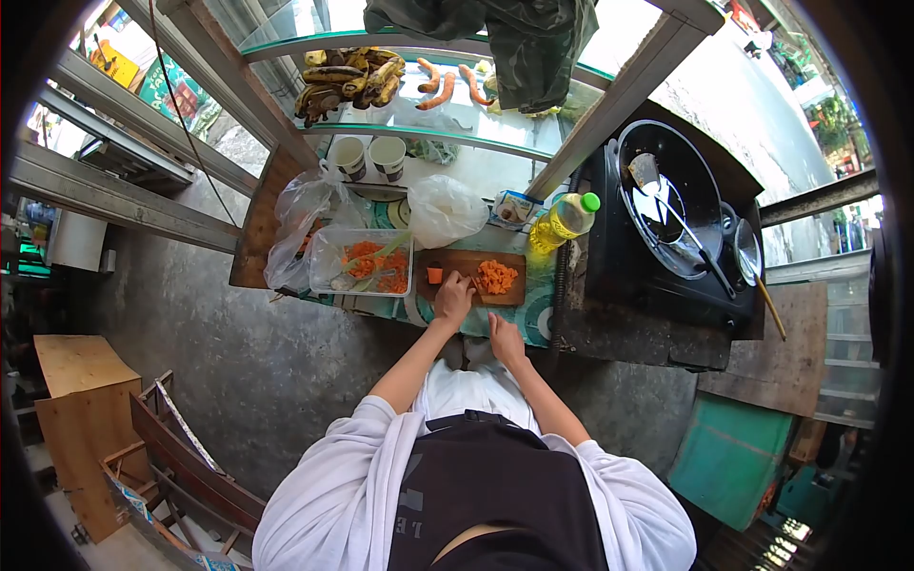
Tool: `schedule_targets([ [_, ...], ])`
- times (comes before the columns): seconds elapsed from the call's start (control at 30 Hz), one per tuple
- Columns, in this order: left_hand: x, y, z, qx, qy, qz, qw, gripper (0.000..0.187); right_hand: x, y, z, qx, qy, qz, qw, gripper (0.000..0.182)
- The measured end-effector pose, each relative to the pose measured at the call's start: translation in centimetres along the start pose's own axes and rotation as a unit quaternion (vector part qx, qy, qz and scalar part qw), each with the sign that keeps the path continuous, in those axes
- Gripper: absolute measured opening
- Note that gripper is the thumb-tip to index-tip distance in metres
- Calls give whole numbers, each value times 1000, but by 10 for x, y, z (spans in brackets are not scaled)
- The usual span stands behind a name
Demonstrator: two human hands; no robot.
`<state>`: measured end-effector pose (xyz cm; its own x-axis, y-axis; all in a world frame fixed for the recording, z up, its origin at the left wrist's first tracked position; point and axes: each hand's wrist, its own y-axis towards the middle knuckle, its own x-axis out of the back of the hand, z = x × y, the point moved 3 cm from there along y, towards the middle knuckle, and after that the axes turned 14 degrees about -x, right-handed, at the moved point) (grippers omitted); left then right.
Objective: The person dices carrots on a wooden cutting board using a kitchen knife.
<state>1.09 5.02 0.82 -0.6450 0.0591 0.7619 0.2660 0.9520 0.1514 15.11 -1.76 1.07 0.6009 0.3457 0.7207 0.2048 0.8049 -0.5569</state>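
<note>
On a wooden cutting board, my left hand has its fingers bent and pressed together over what looks like a piece of carrot, mostly hidden beneath them. A short carrot chunk lies just left of those fingers. To their right is a heap of chopped carrot. My right hand is closed at the board's near edge, around what seems to be a knife handle; the thin blade hardly shows. Left of the board stands a clear plastic tub with shredded carrot and a pale green strip inside.
A yellow oil bottle stands right of the board, beside a black stove with a large wok. Behind are a white plastic bag and two paper cups. Bananas lie on the glass shelf. A wooden bench is lower left.
</note>
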Motion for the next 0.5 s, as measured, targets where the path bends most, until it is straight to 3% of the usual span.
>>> schedule_targets([
  [0.07,0,0,-1,-8,2,-2,1000,23,-1,4,0,25,38,-34,998,48],
  [0.27,-4,-1,5,3,-10,2,1000,21,-6,2,-16,34,107,-17,994,52],
  [0.33,-4,-1,3,4,-14,11,1000,21,-3,1,-15,24,105,-5,994,51],
  [0.4,-1,-1,1,3,-4,-36,999,21,-3,1,-14,15,105,5,994,51],
  [0.5,-1,-1,1,-1,-1,-35,999,22,0,-1,-9,54,86,-21,995,50],
])
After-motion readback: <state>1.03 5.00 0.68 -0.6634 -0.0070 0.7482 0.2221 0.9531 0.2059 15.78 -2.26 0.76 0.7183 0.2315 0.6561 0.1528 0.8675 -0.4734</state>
